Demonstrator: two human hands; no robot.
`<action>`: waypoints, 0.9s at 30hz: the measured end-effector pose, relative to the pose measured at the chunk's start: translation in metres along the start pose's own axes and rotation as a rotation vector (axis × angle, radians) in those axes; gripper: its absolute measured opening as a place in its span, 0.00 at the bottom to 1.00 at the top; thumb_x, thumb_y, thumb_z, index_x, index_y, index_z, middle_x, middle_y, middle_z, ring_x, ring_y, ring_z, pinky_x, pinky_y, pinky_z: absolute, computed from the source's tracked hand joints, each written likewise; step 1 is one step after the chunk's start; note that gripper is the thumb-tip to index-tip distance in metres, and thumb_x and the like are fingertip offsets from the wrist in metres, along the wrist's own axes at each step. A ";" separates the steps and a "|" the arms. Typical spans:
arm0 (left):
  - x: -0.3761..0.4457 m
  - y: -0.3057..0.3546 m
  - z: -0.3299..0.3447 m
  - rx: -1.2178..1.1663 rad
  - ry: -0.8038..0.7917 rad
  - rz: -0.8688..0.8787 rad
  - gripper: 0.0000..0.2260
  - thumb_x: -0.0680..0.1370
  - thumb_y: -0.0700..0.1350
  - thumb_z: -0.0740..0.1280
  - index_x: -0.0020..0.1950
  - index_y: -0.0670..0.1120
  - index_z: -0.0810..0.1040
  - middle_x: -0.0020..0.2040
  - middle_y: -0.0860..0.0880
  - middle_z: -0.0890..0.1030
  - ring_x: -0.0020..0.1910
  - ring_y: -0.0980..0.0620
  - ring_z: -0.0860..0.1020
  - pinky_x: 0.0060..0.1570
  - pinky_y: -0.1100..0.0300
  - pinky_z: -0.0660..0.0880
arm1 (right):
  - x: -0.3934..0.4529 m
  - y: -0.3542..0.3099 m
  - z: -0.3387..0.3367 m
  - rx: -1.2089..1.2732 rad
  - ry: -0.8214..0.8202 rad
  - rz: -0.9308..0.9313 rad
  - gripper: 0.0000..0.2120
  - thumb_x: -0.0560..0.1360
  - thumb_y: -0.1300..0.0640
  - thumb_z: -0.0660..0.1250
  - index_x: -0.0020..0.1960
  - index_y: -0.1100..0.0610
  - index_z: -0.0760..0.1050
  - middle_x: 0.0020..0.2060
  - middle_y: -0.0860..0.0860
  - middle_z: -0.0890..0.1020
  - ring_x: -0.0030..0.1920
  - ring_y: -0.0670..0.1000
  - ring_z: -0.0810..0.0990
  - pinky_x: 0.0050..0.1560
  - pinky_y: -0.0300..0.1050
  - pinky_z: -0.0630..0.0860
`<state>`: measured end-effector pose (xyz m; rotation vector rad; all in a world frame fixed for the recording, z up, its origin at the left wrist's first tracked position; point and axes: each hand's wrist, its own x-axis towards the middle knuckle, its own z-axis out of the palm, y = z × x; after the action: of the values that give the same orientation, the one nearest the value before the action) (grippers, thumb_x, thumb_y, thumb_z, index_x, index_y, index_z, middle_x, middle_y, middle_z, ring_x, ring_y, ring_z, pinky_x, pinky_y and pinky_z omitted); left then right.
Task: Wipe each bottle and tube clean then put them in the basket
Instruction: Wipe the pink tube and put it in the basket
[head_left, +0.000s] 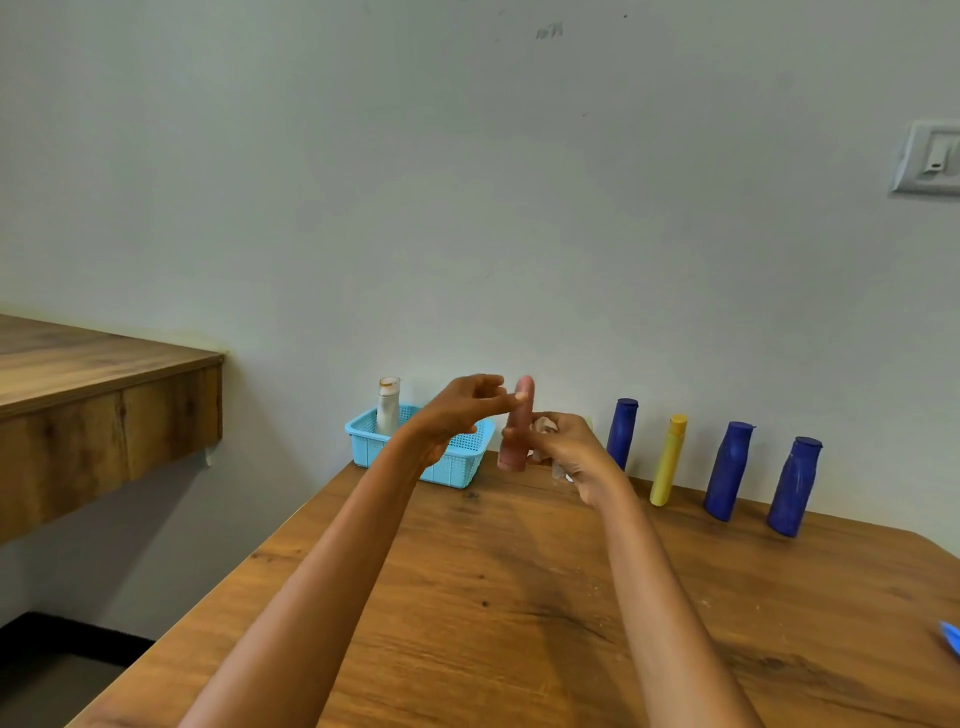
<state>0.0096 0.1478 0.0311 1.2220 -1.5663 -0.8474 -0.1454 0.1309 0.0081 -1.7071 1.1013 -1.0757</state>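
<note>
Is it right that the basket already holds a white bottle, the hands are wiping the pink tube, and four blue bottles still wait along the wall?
Not quite: the head view shows three blue bottles and one yellow tube waiting. The white bottle in the basket and the pink tube in the hands are right.

The bench (519, 597) has a brown wood-grain top with dark knots. A pale wall (467, 208) stands behind it, carrying a white switch plate (930, 158) at upper right. A second wooden surface (104, 374) projects at left. 1 small blue object (951, 638) lies at the bench's right edge.
</note>
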 end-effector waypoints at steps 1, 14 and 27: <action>0.000 0.000 -0.001 0.042 0.016 0.021 0.27 0.75 0.50 0.68 0.72 0.44 0.65 0.68 0.45 0.72 0.63 0.50 0.71 0.55 0.57 0.69 | 0.000 -0.001 0.003 -0.022 -0.015 -0.007 0.14 0.71 0.50 0.71 0.53 0.57 0.77 0.39 0.50 0.80 0.38 0.45 0.77 0.28 0.35 0.69; -0.005 -0.002 0.002 0.054 0.073 0.092 0.18 0.74 0.46 0.70 0.62 0.42 0.75 0.47 0.52 0.78 0.43 0.60 0.76 0.34 0.73 0.71 | 0.005 -0.008 -0.002 0.422 -0.107 -0.107 0.05 0.78 0.60 0.59 0.52 0.59 0.71 0.29 0.47 0.75 0.37 0.44 0.73 0.43 0.38 0.70; 0.000 -0.006 0.001 -0.070 0.311 0.101 0.17 0.73 0.50 0.71 0.58 0.44 0.77 0.50 0.48 0.80 0.51 0.51 0.77 0.48 0.61 0.68 | 0.009 0.002 0.021 -0.074 0.187 -0.054 0.10 0.79 0.58 0.61 0.53 0.58 0.80 0.37 0.54 0.83 0.29 0.49 0.76 0.35 0.46 0.77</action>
<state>0.0106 0.1464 0.0250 1.1532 -1.3240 -0.6090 -0.1239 0.1255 0.0024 -1.7292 1.2303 -1.2632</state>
